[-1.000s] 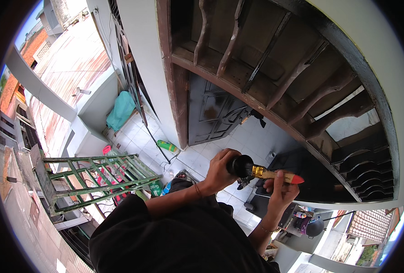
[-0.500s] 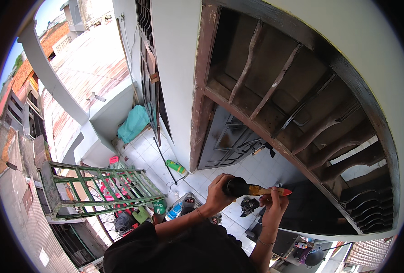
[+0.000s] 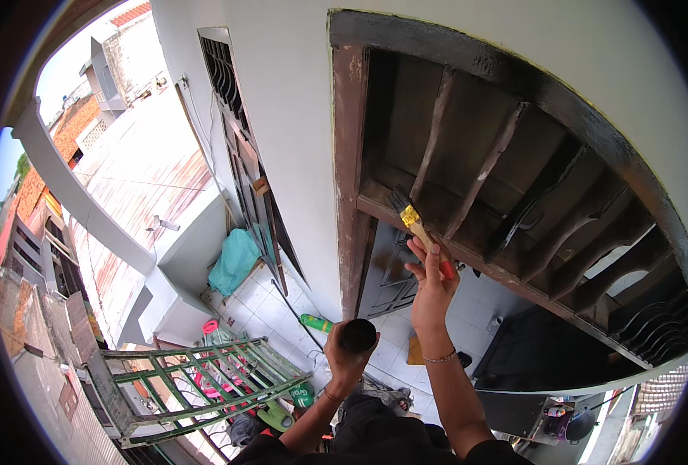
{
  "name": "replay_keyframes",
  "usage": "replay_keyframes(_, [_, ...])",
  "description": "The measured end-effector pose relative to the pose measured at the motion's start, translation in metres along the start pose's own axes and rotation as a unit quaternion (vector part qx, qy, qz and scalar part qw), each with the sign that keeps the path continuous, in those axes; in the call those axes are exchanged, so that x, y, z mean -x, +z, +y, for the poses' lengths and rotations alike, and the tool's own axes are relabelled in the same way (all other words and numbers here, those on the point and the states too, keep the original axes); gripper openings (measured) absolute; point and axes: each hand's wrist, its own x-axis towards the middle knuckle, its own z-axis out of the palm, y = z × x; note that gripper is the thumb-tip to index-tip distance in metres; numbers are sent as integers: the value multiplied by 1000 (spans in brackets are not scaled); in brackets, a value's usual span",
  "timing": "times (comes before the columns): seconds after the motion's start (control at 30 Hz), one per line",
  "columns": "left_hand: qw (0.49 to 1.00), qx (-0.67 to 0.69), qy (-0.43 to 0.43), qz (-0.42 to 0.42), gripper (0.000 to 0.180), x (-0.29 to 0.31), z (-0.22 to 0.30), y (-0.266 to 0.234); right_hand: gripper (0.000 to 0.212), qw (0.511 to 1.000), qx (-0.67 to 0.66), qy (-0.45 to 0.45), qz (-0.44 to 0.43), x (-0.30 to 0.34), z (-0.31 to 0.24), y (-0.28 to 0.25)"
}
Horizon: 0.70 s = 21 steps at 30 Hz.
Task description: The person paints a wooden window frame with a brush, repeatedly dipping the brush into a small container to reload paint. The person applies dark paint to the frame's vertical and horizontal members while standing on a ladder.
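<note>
My left hand [image 3: 342, 363] is wrapped round a small dark cup [image 3: 358, 335], its round black end facing up. In my raised right hand [image 3: 433, 298] is a paintbrush [image 3: 412, 217] with dark bristles, a yellow ferrule and a red-ended handle. The bristles overlap the lower left corner of a barred wooden transom frame [image 3: 347, 155]; I cannot tell whether they touch it. The left post and lower rail look brown and worn, while the curved upper edge is black. Wavy upright slats [image 3: 483, 170] cross the opening, some brown, some dark.
A paint-spotted green ladder [image 3: 204, 387] stands at the lower left. Below are a dark door [image 3: 386, 267], a white tiled floor [image 3: 258, 306], a green cylinder [image 3: 316, 322] and a teal cloth-like bundle [image 3: 234, 262]. A wok-like pan [image 3: 580, 425] sits lower right.
The brush has come away from the cup and risen to the transom's lower left corner. My left hand and the cup have moved lower and left. The view has shifted.
</note>
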Motion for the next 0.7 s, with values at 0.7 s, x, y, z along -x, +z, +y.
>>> replay_keyframes(0.7, [999, 8, -28, 16, 54, 23, -10, -39, 46, 995, 60, -76, -2, -77, 89, 77])
